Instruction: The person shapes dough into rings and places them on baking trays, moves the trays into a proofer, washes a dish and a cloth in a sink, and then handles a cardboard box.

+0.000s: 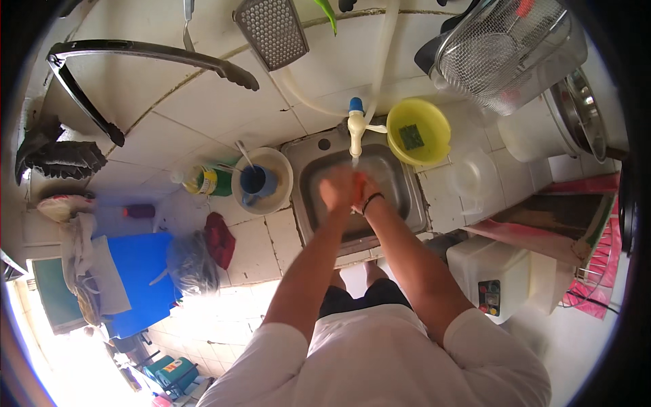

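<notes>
Over the metal sink (407,224), both of my hands meet under the cream tap (355,132) with its blue top, where water seems to run. My left hand (336,188) is smeared by motion, so its fingers do not show clearly. A dark band circles the wrist of my right hand (367,195), whose fingers curl around a small reddish-orange thing (358,182). The hands mostly hide that thing, and its kind cannot be made out.
Right of the tap, a yellow bowl (434,146) holds a green scouring pad (411,136). Left of the sink stand a pale bowl (285,173) with a blue mug (258,182) and a green-yellow bottle (207,180). A grater (272,32) and tongs (152,49) hang behind.
</notes>
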Motion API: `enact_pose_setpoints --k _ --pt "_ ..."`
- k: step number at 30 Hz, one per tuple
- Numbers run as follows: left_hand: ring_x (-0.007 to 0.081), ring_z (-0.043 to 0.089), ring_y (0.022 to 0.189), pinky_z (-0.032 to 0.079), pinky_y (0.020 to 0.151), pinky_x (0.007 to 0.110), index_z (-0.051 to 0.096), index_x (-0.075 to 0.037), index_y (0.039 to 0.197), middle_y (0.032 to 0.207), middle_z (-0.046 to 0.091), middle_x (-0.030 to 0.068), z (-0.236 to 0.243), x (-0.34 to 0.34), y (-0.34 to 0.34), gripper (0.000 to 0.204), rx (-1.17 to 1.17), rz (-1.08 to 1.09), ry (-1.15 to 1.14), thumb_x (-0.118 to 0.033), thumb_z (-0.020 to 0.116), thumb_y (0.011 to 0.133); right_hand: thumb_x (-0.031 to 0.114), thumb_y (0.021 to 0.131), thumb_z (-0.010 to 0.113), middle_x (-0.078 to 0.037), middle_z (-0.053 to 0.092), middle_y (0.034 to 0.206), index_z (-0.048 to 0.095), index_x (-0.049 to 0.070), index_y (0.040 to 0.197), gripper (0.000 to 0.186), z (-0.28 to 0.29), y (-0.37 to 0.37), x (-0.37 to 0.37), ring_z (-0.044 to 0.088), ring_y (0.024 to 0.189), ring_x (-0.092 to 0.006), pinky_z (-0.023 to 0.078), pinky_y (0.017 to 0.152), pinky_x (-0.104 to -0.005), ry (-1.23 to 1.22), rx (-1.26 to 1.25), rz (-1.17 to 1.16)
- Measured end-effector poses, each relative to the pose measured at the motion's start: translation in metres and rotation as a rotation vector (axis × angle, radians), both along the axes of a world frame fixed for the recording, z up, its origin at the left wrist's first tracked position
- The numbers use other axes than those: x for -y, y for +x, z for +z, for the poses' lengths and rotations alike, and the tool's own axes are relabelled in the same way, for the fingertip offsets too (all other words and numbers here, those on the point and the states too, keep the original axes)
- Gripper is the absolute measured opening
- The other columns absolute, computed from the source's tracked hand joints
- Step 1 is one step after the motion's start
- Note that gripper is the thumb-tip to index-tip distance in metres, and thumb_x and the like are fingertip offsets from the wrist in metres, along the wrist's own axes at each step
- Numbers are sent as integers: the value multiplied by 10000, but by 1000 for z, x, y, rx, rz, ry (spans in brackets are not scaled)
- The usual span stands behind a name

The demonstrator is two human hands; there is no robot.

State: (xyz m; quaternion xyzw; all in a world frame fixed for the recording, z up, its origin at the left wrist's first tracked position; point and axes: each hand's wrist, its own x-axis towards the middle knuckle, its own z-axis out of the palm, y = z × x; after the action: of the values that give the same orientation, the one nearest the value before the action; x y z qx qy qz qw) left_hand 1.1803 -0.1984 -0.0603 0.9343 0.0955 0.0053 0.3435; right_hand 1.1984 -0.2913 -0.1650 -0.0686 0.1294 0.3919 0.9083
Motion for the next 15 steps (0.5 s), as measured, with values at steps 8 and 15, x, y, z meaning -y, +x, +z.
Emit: enact_pose_setpoints --k 8,15 --pt "347 704 908 553 795 407 690 -38 1032 955 719 189 -49 28 -14 336 -172 305 -465 -316 527 940 495 1003 473 -62 682 970 642 131 1042 403 30 1 29 678 899 -227 558 785 -423 -818 -98 100" --pt "250 675 945 560 806 409 590 -53 1231 1118 673 57 -34 -9 9 338 -619 501 -1924 -250 602 957 500 982 563 -72 678 1012 635 106 1102 418 58 -15 27 678 918 -238 557 843 -421 -801 79 -528"
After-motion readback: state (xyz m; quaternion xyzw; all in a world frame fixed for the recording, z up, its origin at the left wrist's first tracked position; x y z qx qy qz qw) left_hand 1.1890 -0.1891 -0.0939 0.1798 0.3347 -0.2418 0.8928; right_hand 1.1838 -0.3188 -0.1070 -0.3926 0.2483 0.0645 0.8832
